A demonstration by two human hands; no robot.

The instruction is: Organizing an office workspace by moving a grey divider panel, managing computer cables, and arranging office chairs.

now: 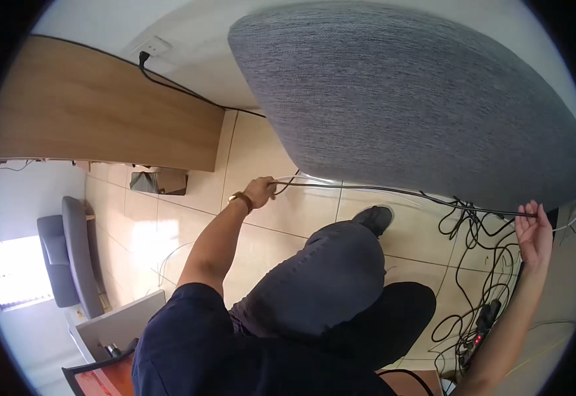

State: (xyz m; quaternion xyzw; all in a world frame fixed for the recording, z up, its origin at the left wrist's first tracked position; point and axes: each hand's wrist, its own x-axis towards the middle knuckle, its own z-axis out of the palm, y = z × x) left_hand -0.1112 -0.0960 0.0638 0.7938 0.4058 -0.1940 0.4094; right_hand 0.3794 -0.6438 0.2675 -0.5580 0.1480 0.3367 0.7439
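Cut off: the left side of the orange mesh chair back (103, 381) is lost at the dark fisheye rim, and the far right of the broad grey fabric-covered panel (393, 99) is swallowed by it.
Hidden: the floor behind the panel is covered by it, and part of the black power strip with red lights (488, 315) is masked by the right forearm.
Hard to make out: single strands cannot be traced through the tangle of thin black cables (466, 210), and where the held cable's ends lie cannot be told.
Held cable: a long, slim black cable (373, 189) is stretched between the two hands, just below the panel's lower edge and above the floor.
Long axis: it is laid nearly straight from left to right, dipped slightly lower at the right; a short dark stretch is slanted up from the left hand to the panel.
Left grip: the cable is enclosed by the curled fingers of the left hand (260, 193), its wrist ringed by a brown band (240, 200).
Right grip: the cable is met at the raised fingertips of the right hand (535, 234), palm turned upward; whether it is pinched or only supported cannot be told.
Panel: a coarse, flecked weave is shown, with rounded corners.
Floor: smooth cream tiles (288, 224) are divided by thin dark joints; a dark shoe (375, 218) is planted there.
Wood: a flat, light-brown grained board (109, 105) is set at upper left, near a black plug (144, 57) seated in a white wall socket (158, 46).
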